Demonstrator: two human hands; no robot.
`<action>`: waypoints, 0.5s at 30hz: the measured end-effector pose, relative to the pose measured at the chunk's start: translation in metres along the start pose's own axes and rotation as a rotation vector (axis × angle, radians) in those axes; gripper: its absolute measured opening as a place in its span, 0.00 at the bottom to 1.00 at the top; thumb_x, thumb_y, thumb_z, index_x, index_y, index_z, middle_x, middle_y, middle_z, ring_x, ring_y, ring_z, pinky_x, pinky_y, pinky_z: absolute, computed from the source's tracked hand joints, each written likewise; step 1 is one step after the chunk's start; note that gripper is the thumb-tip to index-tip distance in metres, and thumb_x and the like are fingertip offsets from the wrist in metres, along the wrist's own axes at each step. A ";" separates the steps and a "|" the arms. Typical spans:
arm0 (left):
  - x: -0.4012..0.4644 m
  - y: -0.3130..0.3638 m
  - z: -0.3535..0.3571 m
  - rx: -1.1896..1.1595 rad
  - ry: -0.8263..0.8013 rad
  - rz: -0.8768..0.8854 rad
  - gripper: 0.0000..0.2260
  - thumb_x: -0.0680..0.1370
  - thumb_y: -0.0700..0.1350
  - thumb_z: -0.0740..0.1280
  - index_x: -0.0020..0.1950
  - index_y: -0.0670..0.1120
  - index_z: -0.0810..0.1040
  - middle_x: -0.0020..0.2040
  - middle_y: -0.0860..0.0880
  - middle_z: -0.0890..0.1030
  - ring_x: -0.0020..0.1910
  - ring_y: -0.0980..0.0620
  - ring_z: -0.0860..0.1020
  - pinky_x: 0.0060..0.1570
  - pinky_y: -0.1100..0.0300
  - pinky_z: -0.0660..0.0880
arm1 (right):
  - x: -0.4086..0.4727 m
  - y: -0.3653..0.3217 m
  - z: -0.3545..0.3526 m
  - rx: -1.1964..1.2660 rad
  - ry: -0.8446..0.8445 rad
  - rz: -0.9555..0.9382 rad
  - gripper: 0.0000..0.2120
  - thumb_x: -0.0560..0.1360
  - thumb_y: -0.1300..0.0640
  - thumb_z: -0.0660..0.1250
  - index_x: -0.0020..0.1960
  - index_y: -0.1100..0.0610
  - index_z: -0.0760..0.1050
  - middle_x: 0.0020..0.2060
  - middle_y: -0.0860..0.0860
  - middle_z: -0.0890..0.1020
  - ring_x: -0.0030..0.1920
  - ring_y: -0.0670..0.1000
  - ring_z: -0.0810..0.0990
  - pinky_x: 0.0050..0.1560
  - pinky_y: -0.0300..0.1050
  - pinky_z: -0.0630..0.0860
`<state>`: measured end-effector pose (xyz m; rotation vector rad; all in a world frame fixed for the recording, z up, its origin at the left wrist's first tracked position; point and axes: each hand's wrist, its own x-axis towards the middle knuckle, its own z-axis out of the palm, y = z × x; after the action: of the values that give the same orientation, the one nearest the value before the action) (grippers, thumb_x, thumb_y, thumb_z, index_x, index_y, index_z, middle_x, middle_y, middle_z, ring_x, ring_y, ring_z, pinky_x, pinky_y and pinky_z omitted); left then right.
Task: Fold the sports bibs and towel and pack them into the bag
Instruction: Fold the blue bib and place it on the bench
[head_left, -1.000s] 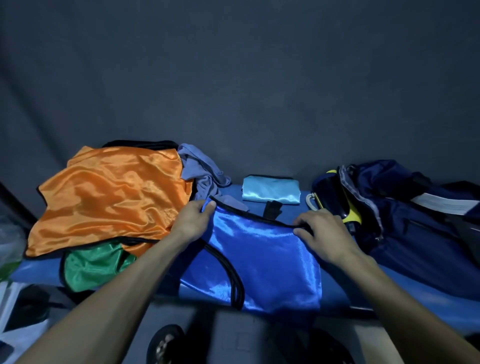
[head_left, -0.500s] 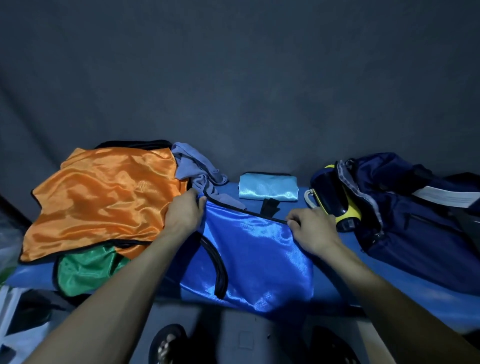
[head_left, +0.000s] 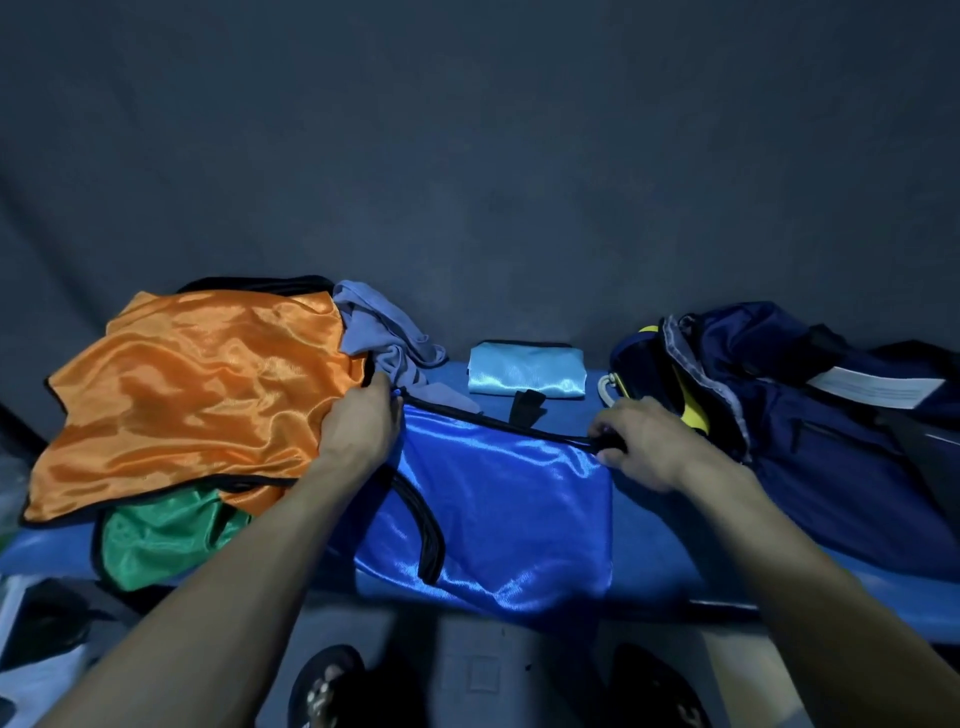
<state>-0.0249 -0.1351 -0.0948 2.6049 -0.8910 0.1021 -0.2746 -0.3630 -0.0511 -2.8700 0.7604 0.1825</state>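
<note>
My left hand (head_left: 358, 431) and right hand (head_left: 641, 441) each pinch a far corner of the blue bib (head_left: 498, 499) spread between them on the worktop (head_left: 675, 582). It looks light, limp and slippery; I'd hold it by the black trim.

Bare desk (head_left: 654, 566) shows right of the blue bib (head_left: 498, 499), before the navy bag (head_left: 841, 447). The orange bib (head_left: 192, 395) blocks the left; a folded light-blue bib (head_left: 524, 371) and grey towel (head_left: 384, 338) crowd the back.
</note>
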 end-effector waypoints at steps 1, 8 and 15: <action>0.000 -0.001 0.000 -0.008 -0.004 0.003 0.09 0.85 0.50 0.58 0.56 0.44 0.70 0.46 0.41 0.82 0.43 0.39 0.80 0.44 0.45 0.79 | 0.002 0.003 -0.002 0.001 0.011 0.018 0.06 0.79 0.51 0.69 0.55 0.45 0.76 0.55 0.48 0.76 0.56 0.52 0.71 0.58 0.50 0.73; 0.002 -0.006 0.004 -0.033 0.015 -0.003 0.10 0.85 0.50 0.57 0.52 0.44 0.70 0.42 0.43 0.79 0.40 0.41 0.77 0.39 0.51 0.71 | 0.008 0.002 -0.008 0.101 0.032 0.080 0.11 0.81 0.48 0.65 0.42 0.50 0.73 0.45 0.52 0.79 0.49 0.57 0.77 0.49 0.50 0.74; 0.021 -0.024 0.026 -0.198 0.048 -0.191 0.14 0.84 0.52 0.58 0.61 0.44 0.74 0.51 0.41 0.81 0.48 0.38 0.78 0.43 0.53 0.66 | 0.018 -0.001 -0.024 0.157 -0.085 0.085 0.11 0.76 0.47 0.73 0.44 0.50 0.73 0.46 0.51 0.80 0.47 0.52 0.78 0.49 0.50 0.75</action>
<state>0.0044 -0.1396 -0.1233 2.4753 -0.5986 0.0228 -0.2573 -0.3756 -0.0302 -2.6671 0.8410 0.2432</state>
